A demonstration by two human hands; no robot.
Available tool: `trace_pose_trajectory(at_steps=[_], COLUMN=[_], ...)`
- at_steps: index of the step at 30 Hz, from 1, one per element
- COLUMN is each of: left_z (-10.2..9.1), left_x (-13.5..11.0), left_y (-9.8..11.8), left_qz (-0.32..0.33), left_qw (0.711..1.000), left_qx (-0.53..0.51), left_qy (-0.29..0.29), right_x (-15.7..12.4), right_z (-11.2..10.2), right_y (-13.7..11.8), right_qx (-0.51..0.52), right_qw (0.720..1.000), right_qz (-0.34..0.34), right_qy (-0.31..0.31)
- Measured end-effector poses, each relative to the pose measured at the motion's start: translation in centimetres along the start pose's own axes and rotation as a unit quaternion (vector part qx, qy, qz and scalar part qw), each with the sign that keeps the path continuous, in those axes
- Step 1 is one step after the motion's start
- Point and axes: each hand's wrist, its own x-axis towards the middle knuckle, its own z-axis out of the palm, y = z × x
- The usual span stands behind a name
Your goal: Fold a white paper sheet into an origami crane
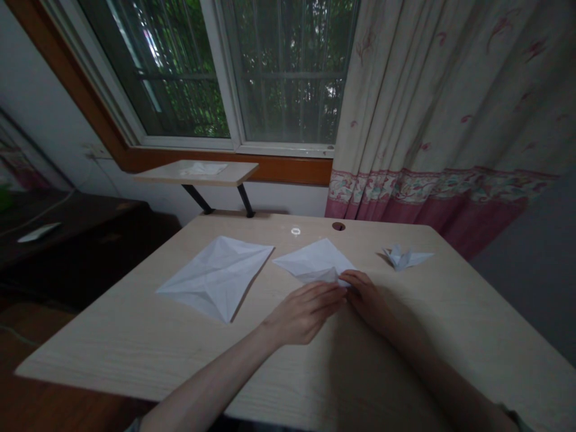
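A white sheet of folding paper (317, 255) lies on the table with its near right corner between my two hands. My left hand (310, 309) reaches across from the left, its fingers closed on the paper's folded near edge. Close beside it, my right hand (366, 297) pinches the right corner; the two hands' fingertips nearly meet, and the fold under them is partly hidden. To the left rests a second white sheet (216, 276), spread out with crease lines across it. Farther right sits a folded paper crane (402, 258), apart from my hands.
The light wooden table (135, 354) has a round cable hole (339, 226) near its back edge. A raised shelf (243, 174) on black legs carries more white paper (204, 169). Behind are a window (288, 72) and a flowered curtain (427, 120). A dark cabinet (90, 234) stands left.
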Motion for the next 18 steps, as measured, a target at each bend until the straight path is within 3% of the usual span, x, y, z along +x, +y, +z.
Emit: trace_pose_trajectory(at_steps=[5,10,18], left_z=[0.3,1.1,1.6], left_x=[0.4,0.1,-0.2], left_y=[-0.5,-0.8,-1.2], left_qz=[-0.054,-0.081,-0.122], left_qw=[0.993,0.985,0.979], left_qx=[0.067,0.128,0.138], left_qy=[-0.082,-0.082,-0.084], right_x=[0.2,0.2,0.0], right_z=[-0.4,-0.2,-0.3], right_y=[0.2,0.2,0.4], right_qx=[-0.022,-0.031,-0.066], right_qw=[1.0,0.999,0.997], right_qz=[-0.007,0.014,0.013], right_qy=[-0.016,-0.021,-0.041])
